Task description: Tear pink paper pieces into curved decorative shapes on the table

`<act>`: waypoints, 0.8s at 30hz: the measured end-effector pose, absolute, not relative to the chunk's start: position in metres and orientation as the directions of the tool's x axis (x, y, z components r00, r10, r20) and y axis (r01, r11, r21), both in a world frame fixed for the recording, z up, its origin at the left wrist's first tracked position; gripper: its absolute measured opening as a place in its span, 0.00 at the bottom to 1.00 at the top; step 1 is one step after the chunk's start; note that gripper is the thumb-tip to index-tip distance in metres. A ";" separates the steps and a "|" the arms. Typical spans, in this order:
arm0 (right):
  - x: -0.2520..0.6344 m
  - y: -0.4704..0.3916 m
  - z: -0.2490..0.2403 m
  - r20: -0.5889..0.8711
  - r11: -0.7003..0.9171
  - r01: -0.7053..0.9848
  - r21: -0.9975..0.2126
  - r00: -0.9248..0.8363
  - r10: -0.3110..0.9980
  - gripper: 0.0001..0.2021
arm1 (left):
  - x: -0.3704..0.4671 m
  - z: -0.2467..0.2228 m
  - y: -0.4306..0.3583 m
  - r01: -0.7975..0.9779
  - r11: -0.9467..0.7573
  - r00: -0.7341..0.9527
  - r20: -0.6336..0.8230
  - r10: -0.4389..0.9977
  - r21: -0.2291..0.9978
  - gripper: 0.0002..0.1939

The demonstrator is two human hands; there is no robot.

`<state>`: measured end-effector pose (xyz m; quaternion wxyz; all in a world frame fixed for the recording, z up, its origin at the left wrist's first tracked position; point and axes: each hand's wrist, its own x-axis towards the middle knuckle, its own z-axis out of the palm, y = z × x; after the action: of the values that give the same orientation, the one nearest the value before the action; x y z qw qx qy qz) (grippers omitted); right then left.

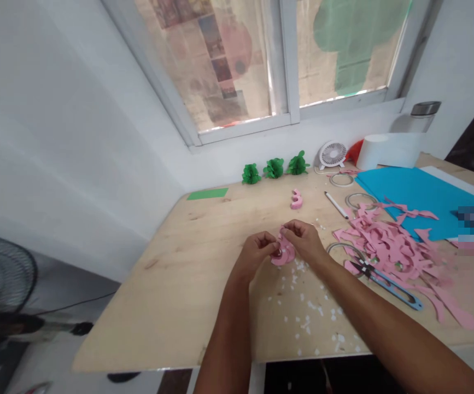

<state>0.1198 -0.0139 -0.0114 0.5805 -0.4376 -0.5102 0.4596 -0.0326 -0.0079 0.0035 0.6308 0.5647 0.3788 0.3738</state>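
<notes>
Between my two hands, just above the tabletop, is a curved pink paper cut-out (285, 256), which looks layered. My left hand (257, 249) pinches its left side with thumb and forefinger. The fingers of my right hand (302, 236) are closed on its upper right edge. Part of the cut-out is hidden behind the fingertips. Farther back on the table lies a similar pink curved piece (296, 199), shaped like a 3. Small white paper bits (308, 312) are scattered below my right hand and forearm.
On the right are heaped pink paper scraps (396, 241), blue-handled thread snips (396, 287), a white pen (335, 204), wire rings (362, 201) and blue sheets (417, 191). Green paper figures (274, 168), a green strip (207, 193) and a small white fan (332, 155) stand or lie along the back.
</notes>
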 end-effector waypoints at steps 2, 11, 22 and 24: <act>0.120 -0.014 -0.009 0.183 0.188 -0.107 -0.976 0.048 0.982 0.08 | -0.033 0.001 -0.006 -0.036 0.079 0.417 -0.057 0.907 0.996 0.09; 0.120 -0.013 -0.013 0.061 0.052 -0.085 -0.995 -0.101 0.993 0.11 | -0.028 -0.010 -0.001 -0.214 0.024 0.159 0.011 0.987 0.977 0.09; 0.117 -0.015 -0.017 0.099 0.104 0.074 -0.992 -0.065 0.993 0.06 | -0.026 -0.009 -0.002 -0.405 0.173 0.200 -0.098 0.975 0.898 0.11; 0.117 -0.015 -0.018 0.126 0.133 0.114 -0.985 -0.063 0.990 0.06 | -0.026 -0.008 -0.002 -0.392 0.179 0.206 -0.103 0.973 0.903 0.12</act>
<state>0.1174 -0.0153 -0.0179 0.4870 -0.4812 -0.5737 0.4496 -0.0261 -0.0018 -0.0083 0.6714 0.3903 0.3723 0.5081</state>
